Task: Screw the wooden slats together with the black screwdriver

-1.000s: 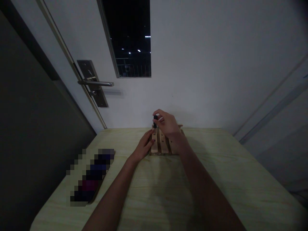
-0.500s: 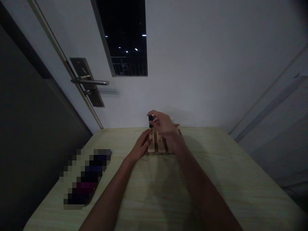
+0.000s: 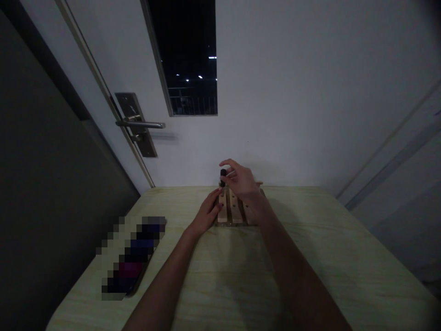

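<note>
Near the far edge of the table lies a small slatted wooden piece [image 3: 236, 214], its pale slats dotted with dark holes. My left hand [image 3: 206, 214] grips it along the left side, thumb over the leftmost slat. Above that slat's far end, my right hand [image 3: 241, 180] pinches a short screwdriver [image 3: 223, 177] by its black handle, held upright. The right index finger is raised off the handle. The driver's tip is too small and dark to make out. My right hand and forearm cover part of the wooden piece's right side.
The pale wood-grain table [image 3: 193, 294] butts against a white door with a metal handle [image 3: 144, 124] and a dark window [image 3: 193, 59]. A blurred-out, phone-like flat object [image 3: 138, 257] lies on the left of the table.
The whole view has shifted slightly, so everything appears a little further right and lower. The right index finger has lifted from the top of the screwdriver handle. My left hand keeps its place.
</note>
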The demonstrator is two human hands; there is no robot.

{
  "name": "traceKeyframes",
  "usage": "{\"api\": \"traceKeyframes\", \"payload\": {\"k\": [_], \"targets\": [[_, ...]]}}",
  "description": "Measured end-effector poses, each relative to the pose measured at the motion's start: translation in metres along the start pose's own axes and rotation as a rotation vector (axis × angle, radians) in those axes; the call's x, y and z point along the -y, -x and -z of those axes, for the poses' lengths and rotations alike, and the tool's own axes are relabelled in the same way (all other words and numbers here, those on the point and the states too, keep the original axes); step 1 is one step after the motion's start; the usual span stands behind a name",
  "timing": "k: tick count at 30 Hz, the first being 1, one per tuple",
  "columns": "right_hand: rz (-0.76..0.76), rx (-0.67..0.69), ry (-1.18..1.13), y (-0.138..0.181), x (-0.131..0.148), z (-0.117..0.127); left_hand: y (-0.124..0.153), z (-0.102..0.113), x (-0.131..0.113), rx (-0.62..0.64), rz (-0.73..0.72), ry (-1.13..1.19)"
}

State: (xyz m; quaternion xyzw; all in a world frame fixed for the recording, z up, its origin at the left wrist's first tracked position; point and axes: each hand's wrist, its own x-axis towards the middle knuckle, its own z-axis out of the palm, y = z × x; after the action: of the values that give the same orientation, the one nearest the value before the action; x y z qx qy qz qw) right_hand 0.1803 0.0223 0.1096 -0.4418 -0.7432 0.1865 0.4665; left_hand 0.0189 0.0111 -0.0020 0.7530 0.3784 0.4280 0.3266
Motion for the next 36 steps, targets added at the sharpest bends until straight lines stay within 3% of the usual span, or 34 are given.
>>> {"api": "traceKeyframes", "payload": {"k": [8,19,27,32,36], "targets": [[0.016,-0.039,0.073,-0.004,-0.006,-0.003,-0.001,0.001,-0.003,0.008,-0.013,-0.017],[0.067,0.084,0.003,0.002,-0.003,-0.001,-0.001,-0.002,0.007,-0.013,-0.002,-0.005],[0.053,-0.016,0.158,-0.002,-0.008,-0.001,-0.001,0.000,0.001,0.012,-0.003,-0.002],[0.021,0.082,0.008,0.000,-0.006,0.001,0.000,0.000,-0.001,0.004,-0.001,0.011],[-0.009,0.127,0.052,0.002,0.001,0.002,-0.001,-0.001,-0.002,0.007,-0.001,0.023]]}}
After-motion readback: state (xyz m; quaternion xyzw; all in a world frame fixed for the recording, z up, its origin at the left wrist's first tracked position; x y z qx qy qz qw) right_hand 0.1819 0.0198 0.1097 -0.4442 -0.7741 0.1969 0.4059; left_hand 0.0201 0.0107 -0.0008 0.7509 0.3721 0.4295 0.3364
